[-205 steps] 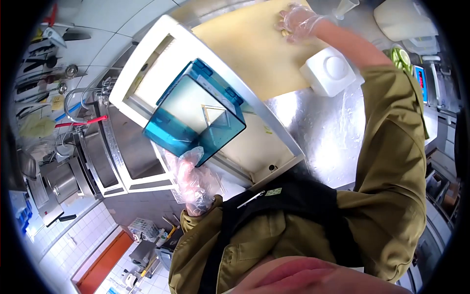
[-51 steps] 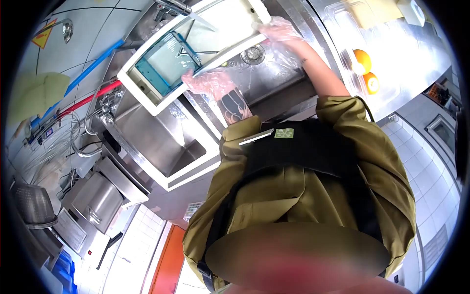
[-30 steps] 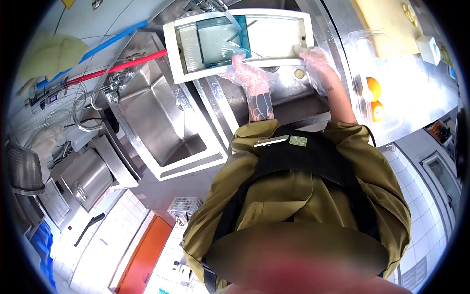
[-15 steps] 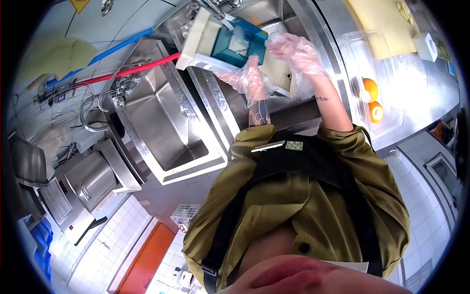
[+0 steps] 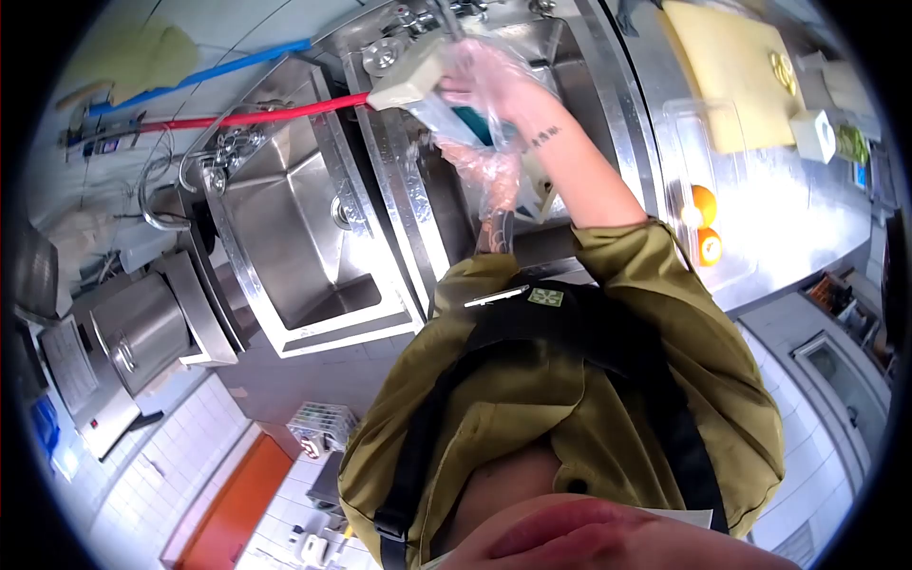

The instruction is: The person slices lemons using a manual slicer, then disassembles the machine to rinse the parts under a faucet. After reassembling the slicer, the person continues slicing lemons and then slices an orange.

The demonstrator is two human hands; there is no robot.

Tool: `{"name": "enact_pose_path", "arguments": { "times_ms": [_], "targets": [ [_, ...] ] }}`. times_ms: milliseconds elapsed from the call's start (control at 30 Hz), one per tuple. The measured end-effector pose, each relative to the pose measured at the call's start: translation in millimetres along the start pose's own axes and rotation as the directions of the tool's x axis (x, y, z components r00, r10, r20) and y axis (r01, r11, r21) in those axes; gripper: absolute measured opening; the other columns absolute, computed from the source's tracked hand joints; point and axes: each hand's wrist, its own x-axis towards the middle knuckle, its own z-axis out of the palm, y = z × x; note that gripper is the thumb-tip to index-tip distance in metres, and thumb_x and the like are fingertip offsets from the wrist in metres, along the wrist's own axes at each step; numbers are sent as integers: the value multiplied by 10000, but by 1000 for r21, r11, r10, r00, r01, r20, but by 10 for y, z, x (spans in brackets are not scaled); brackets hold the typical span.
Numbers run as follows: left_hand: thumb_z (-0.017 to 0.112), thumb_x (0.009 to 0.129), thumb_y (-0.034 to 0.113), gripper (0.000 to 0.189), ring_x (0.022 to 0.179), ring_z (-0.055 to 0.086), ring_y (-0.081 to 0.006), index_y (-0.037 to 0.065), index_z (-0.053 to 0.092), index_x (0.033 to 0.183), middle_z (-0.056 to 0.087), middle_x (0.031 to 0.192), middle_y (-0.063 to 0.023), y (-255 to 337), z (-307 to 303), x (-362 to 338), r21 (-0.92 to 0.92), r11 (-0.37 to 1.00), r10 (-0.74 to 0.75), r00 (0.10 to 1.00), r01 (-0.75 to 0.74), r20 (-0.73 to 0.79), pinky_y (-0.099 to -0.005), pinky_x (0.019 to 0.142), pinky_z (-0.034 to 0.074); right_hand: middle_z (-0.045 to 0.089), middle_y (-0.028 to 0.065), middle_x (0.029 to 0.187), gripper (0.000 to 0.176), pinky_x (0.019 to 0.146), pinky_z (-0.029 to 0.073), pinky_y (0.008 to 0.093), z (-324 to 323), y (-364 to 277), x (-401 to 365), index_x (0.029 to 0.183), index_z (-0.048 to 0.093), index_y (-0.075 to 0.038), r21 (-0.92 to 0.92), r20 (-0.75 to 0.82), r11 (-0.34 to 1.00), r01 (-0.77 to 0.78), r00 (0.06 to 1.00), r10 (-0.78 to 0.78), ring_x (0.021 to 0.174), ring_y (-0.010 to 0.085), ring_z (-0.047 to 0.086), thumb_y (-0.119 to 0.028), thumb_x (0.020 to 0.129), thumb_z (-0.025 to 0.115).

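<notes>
A white box-shaped container with a see-through teal part [image 5: 472, 125] is tilted over the sink [image 5: 579, 85], beneath the tap. My left hand [image 5: 480, 171], in a clear plastic glove, grips its near lower side. My right hand [image 5: 489, 81], also gloved, lies across the container's upper part with the fingers curled against it, hiding much of the teal part. Whether those fingers hold anything small is hidden. Below the hands, a cream-coloured piece [image 5: 540, 195] rests in the sink.
A second steel sink [image 5: 285, 214] is on the left, with a red hose [image 5: 256, 116] running above it. To the right, the steel counter bears a clear tray [image 5: 727, 176] with two oranges [image 5: 708, 245] and a yellow cutting board [image 5: 731, 76].
My right hand has moved left and up, from the container's right end across its upper part. The container has shifted slightly, still in my left hand. The view has turned a little.
</notes>
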Motion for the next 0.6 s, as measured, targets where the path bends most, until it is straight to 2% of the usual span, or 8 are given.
{"name": "enact_pose_path", "arguments": {
  "times_ms": [67, 133, 233, 300, 433, 500, 533, 600],
  "targets": [
    [916, 441, 353, 1317, 1216, 448, -469, -31, 196, 1475, 396, 1357, -296, 57, -26, -90, 82, 996, 13, 998, -19, 66, -513, 1041, 387, 562, 192, 1296, 584, 1066, 433, 384, -291, -35, -28, 1375, 446, 39, -432, 87, 890, 145, 989, -119, 1178, 297, 556, -315, 940, 609],
    [911, 423, 346, 1310, 1190, 458, -470, -33, 216, 1466, 416, 1324, -288, 226, -161, -172, 193, 977, 56, 984, -89, 171, -515, 1022, 400, 608, 123, 1241, 562, 1022, 460, 361, -629, -103, -167, 1284, 579, -8, -638, 125, 748, 185, 983, -136, 1123, 237, 583, -358, 863, 709],
    [898, 415, 312, 1251, 1116, 480, -425, -16, 264, 1442, 460, 1232, -222, 397, -262, -132, 234, 952, 108, 935, -195, 339, -489, 974, 427, 616, 102, 1233, 551, 944, 499, 318, -1139, -197, -368, 1252, 633, -56, -700, -162, 714, 37, 964, -209, 1053, 195, 609, -388, 828, 748],
    [904, 412, 296, 1233, 1116, 494, -416, 0, 292, 1440, 466, 1224, -220, 501, -247, -64, 294, 934, 62, 903, -203, 425, -482, 981, 428, 592, 144, 1258, 700, 932, 495, 356, -1459, -328, -464, 1336, 556, -36, -703, -409, 690, -174, 893, -191, 1052, 238, 602, -440, 803, 766],
    [872, 453, 311, 1174, 1121, 498, -415, 27, 299, 1438, 504, 1191, -213, 430, -165, 182, 332, 906, 22, 812, -264, 584, -467, 986, 434, 595, 206, 1211, 867, 845, 507, 358, -1555, -246, -484, 1332, 523, 30, -543, -582, 814, -206, 791, -188, 962, 274, 614, -611, 777, 709],
    [859, 470, 318, 1144, 1117, 505, -425, 28, 305, 1427, 509, 1197, -226, 366, -145, 289, 348, 892, 15, 788, -289, 616, -475, 983, 438, 687, 193, 1058, 809, 877, 484, 345, -1361, -334, -513, 1149, 653, 20, -815, -543, 434, -385, 768, -340, 954, 289, 657, -647, 701, 742],
    [857, 471, 319, 1138, 1113, 506, -427, 29, 308, 1425, 508, 1198, -229, 317, -130, 333, 341, 887, 34, 781, -311, 624, -477, 981, 439, 693, 208, 1083, 860, 915, 473, 350, -1302, -301, -512, 1140, 644, 33, -934, -351, 134, -332, 778, -520, 1009, 322, 656, -674, 664, 751],
    [856, 472, 308, 1126, 1110, 501, -432, 27, 311, 1417, 500, 1195, -237, 236, -136, 383, 315, 884, 79, 773, -347, 630, -484, 978, 438, 693, 179, 1097, 859, 921, 469, 356, -1369, -219, -313, 1100, 657, 27, -972, -213, 27, -235, 819, -532, 1009, 330, 650, -704, 657, 740]
  ]
}}
